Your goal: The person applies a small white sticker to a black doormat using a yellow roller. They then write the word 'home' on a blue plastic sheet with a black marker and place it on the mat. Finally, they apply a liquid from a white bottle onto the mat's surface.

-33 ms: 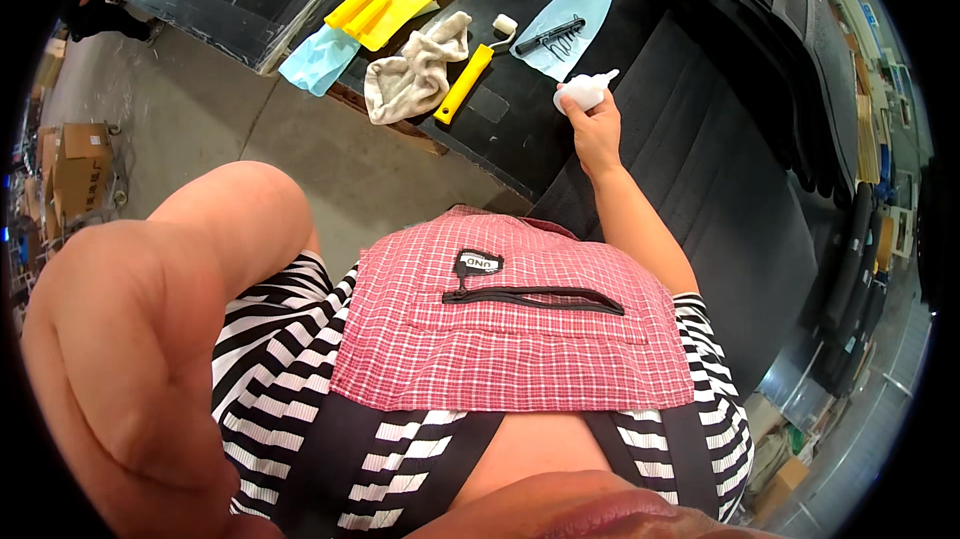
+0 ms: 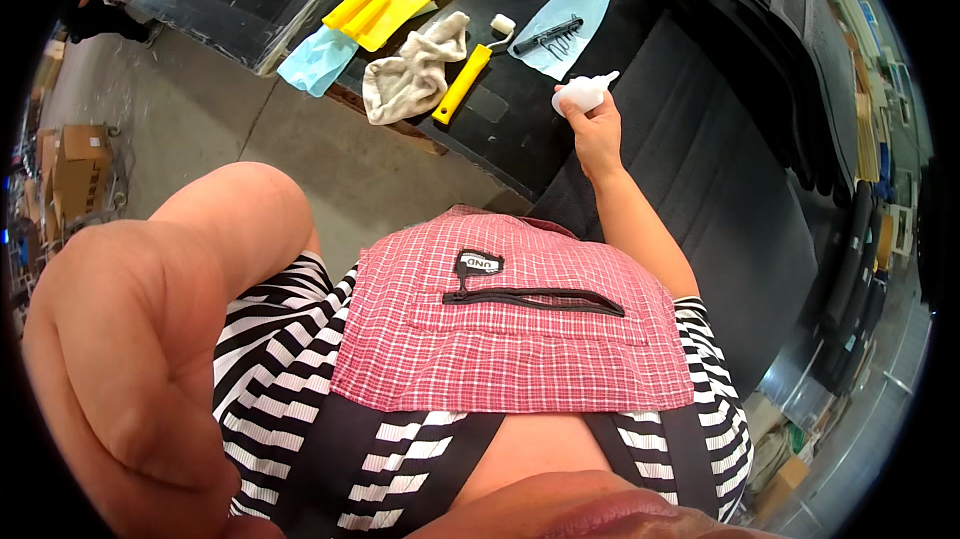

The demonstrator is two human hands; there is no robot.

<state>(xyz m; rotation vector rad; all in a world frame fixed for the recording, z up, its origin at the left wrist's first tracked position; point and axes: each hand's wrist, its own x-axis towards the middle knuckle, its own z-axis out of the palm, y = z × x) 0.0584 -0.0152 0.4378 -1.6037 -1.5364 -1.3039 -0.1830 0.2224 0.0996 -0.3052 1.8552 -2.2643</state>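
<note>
My right hand (image 2: 600, 134) is closed round a white squeeze bottle (image 2: 582, 94) with a narrow nozzle, held over the black work surface (image 2: 530, 149). Just beyond the bottle lies a light blue sheet (image 2: 590, 9), bearing a slim black pen-like stick (image 2: 548, 36) and dark squiggles I cannot make out. A small paint roller (image 2: 465, 87) with a yellow handle and white head rests left of it. My left hand (image 2: 120, 339) is raised very near the camera at the left. Its wrist is bent and its fingertips are out of sight.
Left of the roller lie a crumpled pale cloth (image 2: 410, 79), a yellow paint tray (image 2: 375, 29) holding another roller, and a blue sheet (image 2: 315, 64). Black ridged mats (image 2: 790, 49) are stacked at the far right. Cardboard boxes (image 2: 82, 169) stand on the floor at left.
</note>
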